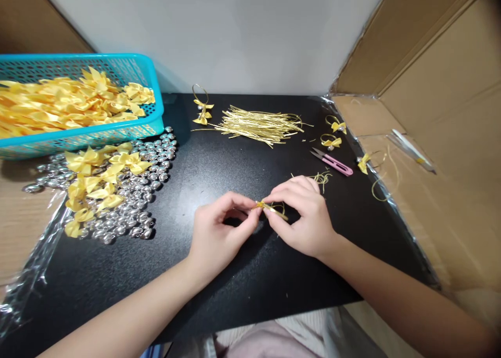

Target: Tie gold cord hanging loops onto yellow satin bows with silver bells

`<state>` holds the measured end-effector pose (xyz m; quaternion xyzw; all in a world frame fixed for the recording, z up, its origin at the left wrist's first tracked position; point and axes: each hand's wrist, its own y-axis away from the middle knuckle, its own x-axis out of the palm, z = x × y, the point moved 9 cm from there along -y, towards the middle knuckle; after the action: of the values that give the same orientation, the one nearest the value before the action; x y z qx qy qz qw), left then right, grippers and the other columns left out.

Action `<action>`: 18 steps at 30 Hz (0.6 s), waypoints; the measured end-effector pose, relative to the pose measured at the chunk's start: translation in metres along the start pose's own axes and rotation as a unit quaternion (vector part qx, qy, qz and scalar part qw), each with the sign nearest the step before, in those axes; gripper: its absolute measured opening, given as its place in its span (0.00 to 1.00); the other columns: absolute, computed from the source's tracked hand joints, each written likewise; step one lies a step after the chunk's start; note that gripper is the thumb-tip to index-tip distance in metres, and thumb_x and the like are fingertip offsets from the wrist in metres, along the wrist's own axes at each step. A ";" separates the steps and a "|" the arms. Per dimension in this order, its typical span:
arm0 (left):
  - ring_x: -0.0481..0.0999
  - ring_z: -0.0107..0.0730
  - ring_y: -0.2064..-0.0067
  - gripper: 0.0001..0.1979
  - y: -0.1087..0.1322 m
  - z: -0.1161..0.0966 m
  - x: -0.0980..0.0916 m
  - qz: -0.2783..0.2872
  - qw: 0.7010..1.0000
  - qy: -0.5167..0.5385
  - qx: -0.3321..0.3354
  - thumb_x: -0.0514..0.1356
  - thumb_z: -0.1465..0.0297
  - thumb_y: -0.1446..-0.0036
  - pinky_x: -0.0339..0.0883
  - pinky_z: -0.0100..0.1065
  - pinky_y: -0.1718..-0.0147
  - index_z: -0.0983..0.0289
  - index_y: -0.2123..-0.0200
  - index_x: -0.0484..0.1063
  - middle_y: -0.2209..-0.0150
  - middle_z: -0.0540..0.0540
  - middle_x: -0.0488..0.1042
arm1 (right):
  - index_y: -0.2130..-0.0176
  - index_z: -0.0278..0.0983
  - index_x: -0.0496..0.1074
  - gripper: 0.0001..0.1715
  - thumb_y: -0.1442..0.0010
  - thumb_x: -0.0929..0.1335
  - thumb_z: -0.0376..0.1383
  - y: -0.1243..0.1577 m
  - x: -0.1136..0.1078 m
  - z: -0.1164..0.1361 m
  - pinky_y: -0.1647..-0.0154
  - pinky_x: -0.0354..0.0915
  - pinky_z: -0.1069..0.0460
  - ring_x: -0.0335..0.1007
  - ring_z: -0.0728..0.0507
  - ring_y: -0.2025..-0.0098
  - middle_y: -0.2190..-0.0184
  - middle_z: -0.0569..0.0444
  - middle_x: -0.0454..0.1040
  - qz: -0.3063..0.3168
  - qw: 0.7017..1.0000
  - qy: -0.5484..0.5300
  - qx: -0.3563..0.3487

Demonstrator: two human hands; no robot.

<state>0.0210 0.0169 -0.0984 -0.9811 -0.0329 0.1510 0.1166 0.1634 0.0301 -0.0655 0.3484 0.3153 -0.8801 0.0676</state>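
At the middle of the black table, my left hand (224, 225) and my right hand (301, 217) meet, thumbs and forefingers pinched close together. Between them is a gold cord (278, 212), its loop showing under my right fingers. A small yellow bit, perhaps a ribbon bow (260, 204), shows at my left fingertips; most of it is hidden. Just beyond my right hand lie short gold cord clippings (323, 178) and pink-handled thread snips (332, 163).
A turquoise basket (158, 99) of yellow ribbon bows stands at the back left. Silver beads (135, 212) with several bows on top spread before it. A gold cord bundle (262, 126) lies at the back. Looped bow pieces (332, 142) sit right, near a white pen-like tool (410, 149).
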 end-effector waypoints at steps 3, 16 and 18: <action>0.77 0.19 0.75 0.06 0.001 -0.014 -0.001 -0.003 0.996 -0.057 0.068 0.65 0.80 0.50 0.71 0.18 0.72 0.64 0.70 0.75 0.73 0.46 0.80 | 0.71 0.39 0.75 0.02 0.46 0.71 0.32 0.000 0.001 -0.001 0.56 0.60 0.43 0.73 0.44 0.66 0.71 0.56 0.80 0.005 1.000 -0.023 0.006; 0.79 0.24 0.70 0.04 0.001 0.003 0.000 -0.003 1.000 0.009 -0.006 0.64 0.76 0.45 0.73 0.21 0.71 0.63 0.68 0.73 0.71 0.48 0.78 | 0.75 0.38 0.74 0.09 0.46 0.70 0.26 -0.001 0.006 -0.024 0.61 0.70 0.48 0.76 0.45 0.67 0.72 0.53 0.81 0.003 0.979 -0.164 0.119; 0.79 0.25 0.69 0.04 0.001 0.006 0.001 -0.007 0.999 0.034 -0.025 0.64 0.75 0.45 0.74 0.23 0.71 0.62 0.66 0.72 0.70 0.49 0.78 | 0.75 0.37 0.74 0.09 0.46 0.70 0.26 -0.001 0.006 -0.023 0.62 0.71 0.48 0.76 0.45 0.67 0.72 0.52 0.80 -0.002 0.979 -0.167 0.120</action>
<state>0.0198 0.0178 -0.1046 -0.9880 -0.0395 0.1156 0.0941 0.1723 0.0454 -0.0818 0.2009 0.1923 -0.9576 0.0750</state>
